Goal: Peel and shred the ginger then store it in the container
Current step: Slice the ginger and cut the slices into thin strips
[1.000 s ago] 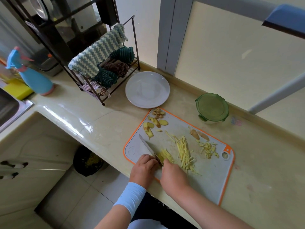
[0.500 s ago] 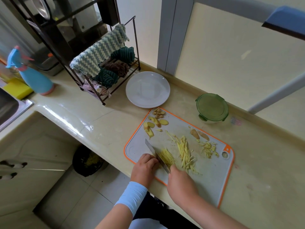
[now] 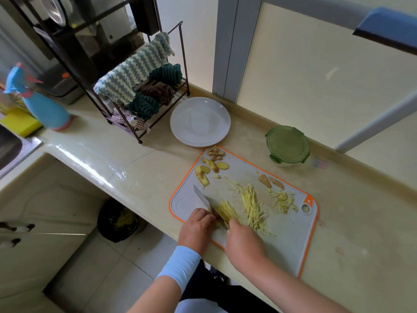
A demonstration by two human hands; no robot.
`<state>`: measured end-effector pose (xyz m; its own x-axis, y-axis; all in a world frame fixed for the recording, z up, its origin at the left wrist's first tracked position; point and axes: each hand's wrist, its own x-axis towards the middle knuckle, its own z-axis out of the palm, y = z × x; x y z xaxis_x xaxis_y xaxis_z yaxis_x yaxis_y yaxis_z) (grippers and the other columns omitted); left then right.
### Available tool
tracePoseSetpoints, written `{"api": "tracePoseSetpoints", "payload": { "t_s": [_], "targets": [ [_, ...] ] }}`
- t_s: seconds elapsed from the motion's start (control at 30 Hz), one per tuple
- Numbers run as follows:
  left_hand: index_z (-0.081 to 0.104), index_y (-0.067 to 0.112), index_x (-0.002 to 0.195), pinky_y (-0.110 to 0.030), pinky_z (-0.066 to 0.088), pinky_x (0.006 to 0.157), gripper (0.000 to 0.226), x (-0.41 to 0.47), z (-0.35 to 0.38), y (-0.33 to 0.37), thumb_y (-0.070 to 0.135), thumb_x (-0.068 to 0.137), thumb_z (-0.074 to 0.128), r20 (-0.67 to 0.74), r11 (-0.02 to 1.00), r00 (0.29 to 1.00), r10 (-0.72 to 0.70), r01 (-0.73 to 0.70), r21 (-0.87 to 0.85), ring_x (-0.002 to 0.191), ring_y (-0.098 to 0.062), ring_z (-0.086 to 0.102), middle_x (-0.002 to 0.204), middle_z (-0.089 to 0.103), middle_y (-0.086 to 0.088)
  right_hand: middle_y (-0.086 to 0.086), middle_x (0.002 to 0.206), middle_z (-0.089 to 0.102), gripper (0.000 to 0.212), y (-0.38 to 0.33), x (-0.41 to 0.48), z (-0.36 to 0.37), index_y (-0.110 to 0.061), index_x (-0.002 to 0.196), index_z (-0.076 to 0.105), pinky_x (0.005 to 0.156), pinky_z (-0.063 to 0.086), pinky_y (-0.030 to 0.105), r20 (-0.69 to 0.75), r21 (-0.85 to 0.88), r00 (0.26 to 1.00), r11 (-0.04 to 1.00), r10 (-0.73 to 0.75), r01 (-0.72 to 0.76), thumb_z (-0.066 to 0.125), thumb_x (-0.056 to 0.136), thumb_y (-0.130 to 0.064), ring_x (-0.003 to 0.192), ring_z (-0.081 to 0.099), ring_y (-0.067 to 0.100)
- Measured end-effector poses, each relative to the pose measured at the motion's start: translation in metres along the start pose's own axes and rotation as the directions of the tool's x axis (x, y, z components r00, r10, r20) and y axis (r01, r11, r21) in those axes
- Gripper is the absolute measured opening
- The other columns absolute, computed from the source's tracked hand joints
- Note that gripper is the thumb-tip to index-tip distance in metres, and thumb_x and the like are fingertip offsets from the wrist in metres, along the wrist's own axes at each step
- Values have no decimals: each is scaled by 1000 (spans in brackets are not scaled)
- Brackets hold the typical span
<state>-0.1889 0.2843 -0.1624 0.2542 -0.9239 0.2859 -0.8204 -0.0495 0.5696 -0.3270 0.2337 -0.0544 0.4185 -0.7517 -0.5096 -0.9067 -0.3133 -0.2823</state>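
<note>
Ginger shreds (image 3: 252,204): a long heap mid cutting board (image 3: 291,240), with a fresh-cut clump (image 3: 226,210) against the knife (image 3: 207,203) near the board's front edge and a smaller scatter (image 3: 282,201) toward its right end.

Peels and offcuts (image 3: 209,166) sit at the board's far left corner.

Right hand (image 3: 244,242) is wrapped round the knife handle. Left hand (image 3: 196,227) has its fingers curled down just left of the blade. What it pins is hidden, so I cannot tell if it grips ginger.

Handling, judged:
- Shreds look light, damp and limp, and likely to cling and scatter.
- Better to gather them in a loose pinch or scoop them on the blade flat.

Lidded green container (image 3: 287,144) stands just beyond the board's far edge, closed.

Tabletop (image 3: 112,154) is glossy pale stone, likely slick. A white plate (image 3: 200,121) lies behind the board's far left corner. A bin (image 3: 119,220) stands on the floor left of the board.
</note>
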Motion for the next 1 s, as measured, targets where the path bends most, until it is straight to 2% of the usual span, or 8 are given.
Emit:
{"api": "tracePoseSetpoints", "payload": {
  "t_s": [0.13,0.27,0.37,0.5,0.6,0.77,0.87,1.0],
  "targets": [
    [71,19,83,-28,51,52,8,-2,3,-3,11,80,69,16,1000,1000,-8,8,-18,86,-12,54,84,62,6,8,109,65,30,11,-8,10,-17,127,44,75,49,35,3,-3,999,999,36,-36,39,97,-14,102,64,26],
    [71,18,81,-27,52,53,8,0,3,-3,11,79,69,14,1000,1000,5,-4,-16,85,-12,54,83,62,6,9,105,65,9,0,4,10,-18,106,45,75,49,35,25,13,999,1000,21,-21,45,98,-21,99,64,28],
    [71,18,81,-28,52,53,22,1,2,0,2,70,81,31,1000,999,-13,14,-16,85,-13,53,82,62,5,10,107,65,15,-16,19,6,-15,112,48,72,49,37,13,17,1000,1000,17,-18,48,98,-22,100,65,30],
    [70,18,82,-28,51,57,5,0,1,-1,15,81,66,13,999,1000,10,-10,-31,84,-13,53,81,61,5,9,107,65,11,-21,24,1,-17,108,47,70,46,34,0,20,1000,1000,19,-19,45,98,-20,99,64,29],
    [70,17,82,-30,52,58,15,-2,5,-4,22,89,57,-4,1000,1000,7,-7,-19,84,-15,53,82,61,5,9,106,65,13,-10,9,-2,-16,108,47,69,40,33,2,30,1000,999,10,-10,49,98,-25,102,64,30],
    [71,17,82,-30,52,59,18,-1,5,-4,25,91,58,-23,1000,1000,14,-14,-21,85,-13,53,81,62,5,8,99,65,10,10,-8,12,-21,94,36,62,38,32,18,48,998,997,55,-56,42,96,-14,93,65,28],
    [71,16,81,-30,52,60,18,-1,6,-4,24,91,58,-26,999,1000,16,-17,-32,84,-13,54,81,62,5,9,101,66,3,4,1,12,-19,98,42,64,41,33,22,56,999,998,39,-40,45,98,-19,94,65,29],
    [70,16,78,-30,51,58,17,-1,7,-3,21,89,58,-37,1000,999,1,-2,-19,83,-13,53,79,61,4,9,105,65,13,-16,29,5,-16,107,50,74,51,36,5,80,999,996,33,-34,46,97,-24,99,64,30]
  ]
}}
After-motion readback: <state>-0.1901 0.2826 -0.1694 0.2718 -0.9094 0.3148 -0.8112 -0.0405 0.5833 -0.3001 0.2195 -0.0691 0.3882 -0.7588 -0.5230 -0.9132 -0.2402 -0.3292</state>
